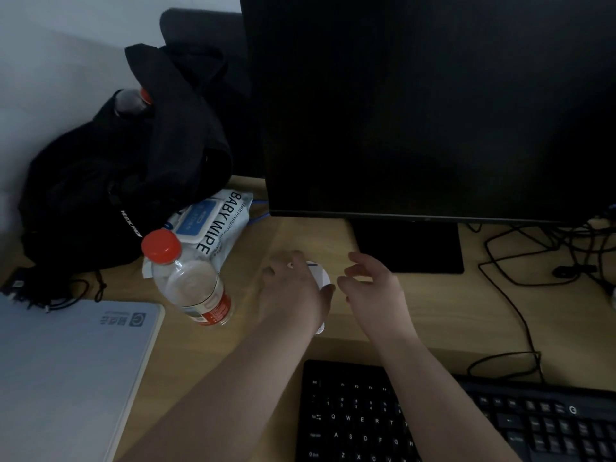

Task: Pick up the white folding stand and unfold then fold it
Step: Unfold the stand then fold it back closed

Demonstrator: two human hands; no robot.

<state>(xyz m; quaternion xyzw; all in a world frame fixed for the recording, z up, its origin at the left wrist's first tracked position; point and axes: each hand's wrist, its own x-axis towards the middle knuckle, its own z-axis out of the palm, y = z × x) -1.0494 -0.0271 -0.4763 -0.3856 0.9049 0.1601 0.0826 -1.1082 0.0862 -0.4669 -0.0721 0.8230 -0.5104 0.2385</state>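
Head camera: on the wooden desk (450,315), in front of the black monitor (426,105), the left hand (296,288) curls over the white folding stand (320,276), fingers wrapped around it so that only a white edge shows; whether it is lifted cannot be told. Just to its right the right hand (373,288) hovers with fingers loosely spread, holding nothing. A red-capped plastic bottle (190,281) and a baby wipes pack (216,225) sit to the left, a black keyboard (353,418) nearer.
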